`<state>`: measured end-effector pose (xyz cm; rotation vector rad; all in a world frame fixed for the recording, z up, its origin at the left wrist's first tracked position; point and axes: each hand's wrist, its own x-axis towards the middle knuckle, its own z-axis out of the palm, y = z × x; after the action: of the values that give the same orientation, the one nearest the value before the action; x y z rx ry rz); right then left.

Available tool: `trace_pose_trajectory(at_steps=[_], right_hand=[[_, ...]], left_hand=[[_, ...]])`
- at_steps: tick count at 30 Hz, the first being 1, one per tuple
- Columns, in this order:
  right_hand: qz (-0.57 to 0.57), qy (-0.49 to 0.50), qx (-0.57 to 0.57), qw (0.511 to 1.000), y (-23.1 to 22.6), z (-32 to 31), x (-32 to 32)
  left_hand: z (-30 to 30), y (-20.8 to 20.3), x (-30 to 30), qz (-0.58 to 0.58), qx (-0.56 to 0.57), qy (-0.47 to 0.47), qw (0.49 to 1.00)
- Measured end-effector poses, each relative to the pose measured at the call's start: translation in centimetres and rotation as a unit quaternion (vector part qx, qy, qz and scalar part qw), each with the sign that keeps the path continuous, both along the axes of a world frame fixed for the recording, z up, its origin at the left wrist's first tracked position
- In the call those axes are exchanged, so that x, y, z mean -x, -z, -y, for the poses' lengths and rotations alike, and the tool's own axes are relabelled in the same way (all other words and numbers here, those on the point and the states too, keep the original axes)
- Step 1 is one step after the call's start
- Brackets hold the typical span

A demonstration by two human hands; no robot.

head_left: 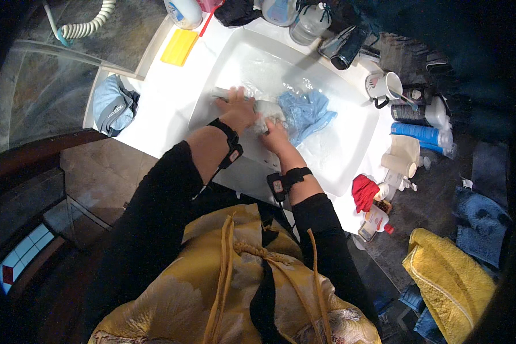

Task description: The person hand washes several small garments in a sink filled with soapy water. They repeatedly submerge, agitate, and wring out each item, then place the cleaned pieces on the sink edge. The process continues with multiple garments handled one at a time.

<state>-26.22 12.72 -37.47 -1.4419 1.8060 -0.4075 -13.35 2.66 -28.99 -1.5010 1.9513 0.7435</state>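
Note:
Both my hands are down in a white washbasin (222, 63) with soapy-looking water. My left hand (237, 109) lies over a pale wet cloth (268, 109) near the basin's left wall, its fingers spread. Close beside it, my right hand (276, 136) has its fingers bent around the near edge of the same cloth; its fingertips are partly hidden. A crumpled light blue cloth (308, 112) lies soaked just right of my right hand. Dark straps with small devices circle both wrists.
Left of the basin, a blue-grey cap-like fabric item (114, 106) and a yellow sponge cloth (179, 47) lie on the white counter. Bottles (311, 26) line the back. A mug (383, 87), blue tube (421, 135) and red cloth (364, 193) stand or lie at right. A yellow towel (450, 281) hangs lower right.

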Motion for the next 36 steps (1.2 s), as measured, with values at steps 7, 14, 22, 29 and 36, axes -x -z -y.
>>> trace_pose_trajectory(at_steps=[7, 14, 22, 29, 36], right_hand=[[0.245, 0.301, -0.053, 0.920, 1.7, 0.3, 2.3], [-0.102, 0.061, -0.093, 0.989, -3.1, 0.4, 4.7], [-0.254, -0.002, 0.035, 0.967, -5.7, 0.7, 1.4], [-0.311, -0.078, 0.061, 0.945, -7.1, -0.5, 4.9], [-0.220, 0.009, -0.067, 0.973, -9.0, -2.2, 5.9]], left_hand=[[-0.2, 3.1, 0.6, -0.145, -0.006, -0.090, 0.985], [-0.4, -1.6, -4.7, -0.136, 0.151, 0.292, 0.935], [1.0, 1.2, -3.7, -0.161, 0.095, 0.214, 0.959], [1.0, -1.0, -4.5, 0.025, 0.125, 0.279, 0.952], [-0.2, -2.4, -5.6, 0.010, 0.144, 0.329, 0.933]])
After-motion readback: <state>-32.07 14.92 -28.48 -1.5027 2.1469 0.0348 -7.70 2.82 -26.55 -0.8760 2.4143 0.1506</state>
